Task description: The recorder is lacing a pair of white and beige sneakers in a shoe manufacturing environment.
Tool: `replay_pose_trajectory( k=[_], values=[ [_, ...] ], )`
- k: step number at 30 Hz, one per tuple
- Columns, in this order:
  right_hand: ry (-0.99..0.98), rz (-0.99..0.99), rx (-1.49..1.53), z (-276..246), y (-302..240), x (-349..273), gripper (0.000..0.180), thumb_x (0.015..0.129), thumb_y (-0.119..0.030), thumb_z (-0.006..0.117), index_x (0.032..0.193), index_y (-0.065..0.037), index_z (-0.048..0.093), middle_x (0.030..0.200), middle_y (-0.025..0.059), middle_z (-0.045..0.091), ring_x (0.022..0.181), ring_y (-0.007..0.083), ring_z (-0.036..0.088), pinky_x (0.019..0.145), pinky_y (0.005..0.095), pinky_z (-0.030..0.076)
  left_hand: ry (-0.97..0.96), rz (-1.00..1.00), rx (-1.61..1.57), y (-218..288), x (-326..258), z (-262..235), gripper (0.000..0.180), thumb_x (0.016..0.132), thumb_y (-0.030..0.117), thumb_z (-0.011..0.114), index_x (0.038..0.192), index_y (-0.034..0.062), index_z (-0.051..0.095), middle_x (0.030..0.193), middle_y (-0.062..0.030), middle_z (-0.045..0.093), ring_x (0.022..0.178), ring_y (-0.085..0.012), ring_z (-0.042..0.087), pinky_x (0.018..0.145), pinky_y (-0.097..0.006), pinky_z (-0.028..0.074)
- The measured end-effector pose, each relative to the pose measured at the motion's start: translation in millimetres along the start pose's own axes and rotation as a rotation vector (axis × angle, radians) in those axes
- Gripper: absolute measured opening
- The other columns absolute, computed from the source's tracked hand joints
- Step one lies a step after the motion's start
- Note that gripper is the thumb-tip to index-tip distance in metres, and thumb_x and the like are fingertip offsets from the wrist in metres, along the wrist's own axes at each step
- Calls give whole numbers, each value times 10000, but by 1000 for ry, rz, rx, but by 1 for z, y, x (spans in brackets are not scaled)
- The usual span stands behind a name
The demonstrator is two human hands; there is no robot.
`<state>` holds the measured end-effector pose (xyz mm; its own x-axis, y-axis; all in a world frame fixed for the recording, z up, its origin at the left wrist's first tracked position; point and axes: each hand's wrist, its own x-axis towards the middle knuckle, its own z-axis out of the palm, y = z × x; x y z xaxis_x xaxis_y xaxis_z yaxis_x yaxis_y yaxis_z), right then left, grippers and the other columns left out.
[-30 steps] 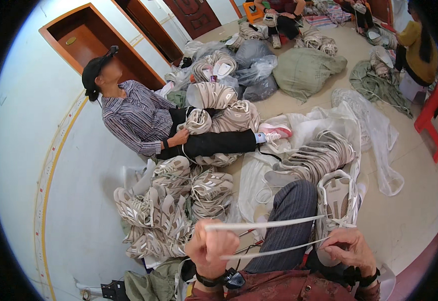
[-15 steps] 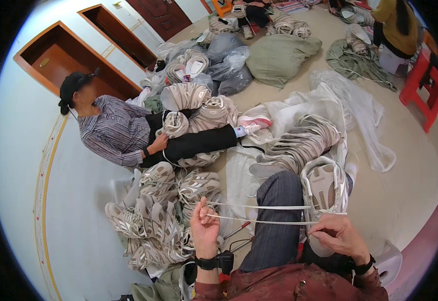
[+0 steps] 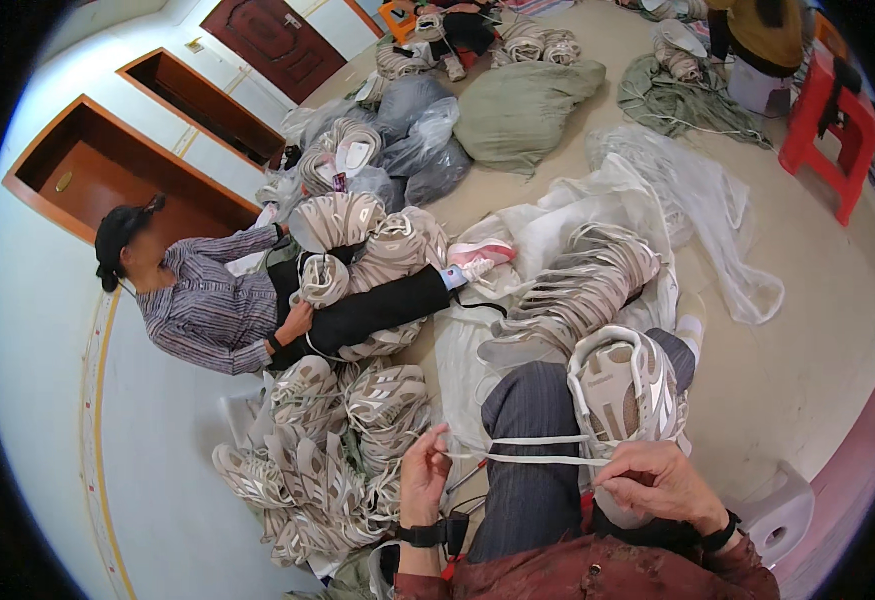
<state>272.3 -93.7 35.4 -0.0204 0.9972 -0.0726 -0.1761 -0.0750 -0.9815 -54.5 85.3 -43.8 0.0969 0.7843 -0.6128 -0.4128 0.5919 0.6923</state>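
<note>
A beige and white sneaker upper [image 3: 617, 385] rests by my knee, its toe end partly hidden under my right hand [image 3: 665, 484]. A white shoelace [image 3: 542, 460] stretches in two strands across my dark trousers. My left hand [image 3: 423, 480] has its fingers closed round the lace's left end. At the right end, my right thumb and fingers pinch the lace beside the upper. Just beyond the knee lies a long row of nested uppers [image 3: 587, 290]. More uppers [image 3: 332, 450] are heaped to the left of my left hand.
A co-worker in a striped shirt [image 3: 212, 310] sits at left, handling a bundle of uppers [image 3: 324, 280]. Grey bags [image 3: 417, 125] and a green sack [image 3: 522, 115] stand at the back. Clear plastic sheeting [image 3: 722, 220], a red stool [image 3: 832, 140] and a white stool [image 3: 777, 510] are at right.
The whole view has shifted slightly. My left hand has come closer to my right, and the stretch of lace between them is shorter. The co-worker's far arm now reaches toward the bundles.
</note>
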Motion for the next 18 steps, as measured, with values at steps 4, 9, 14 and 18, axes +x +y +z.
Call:
replay_pose_trajectory(
  k=[4,9,14,18],
  values=[
    [-62,84,158,-9,-1,-1,110,904,7,603,984,5,680,793,57,611,588,99,585,514,235,444,23,21,821,-9,0,17,246,912,217,579,952,15,712,789,-20,656,554,-71,517,532,-198,401],
    [-100,-28,215,-13,13,3,116,926,0,587,1010,11,667,793,47,589,529,67,553,457,211,416,23,676,1304,-13,-16,66,211,862,81,613,1053,46,694,960,-79,632,653,-125,617,594,-241,480],
    [-125,-27,271,-22,16,2,117,931,-11,589,1017,13,664,782,47,594,539,68,564,457,211,434,-298,496,1049,-20,-56,139,289,824,-9,635,1109,33,664,1087,-81,565,642,-86,589,553,-213,446],
    [-146,-9,307,-24,17,3,120,933,-15,588,1022,13,664,784,45,595,549,67,571,459,205,446,-368,555,1179,-24,-66,143,285,830,-12,644,1109,37,672,1055,-53,582,626,-51,542,530,-196,403]
  ],
)
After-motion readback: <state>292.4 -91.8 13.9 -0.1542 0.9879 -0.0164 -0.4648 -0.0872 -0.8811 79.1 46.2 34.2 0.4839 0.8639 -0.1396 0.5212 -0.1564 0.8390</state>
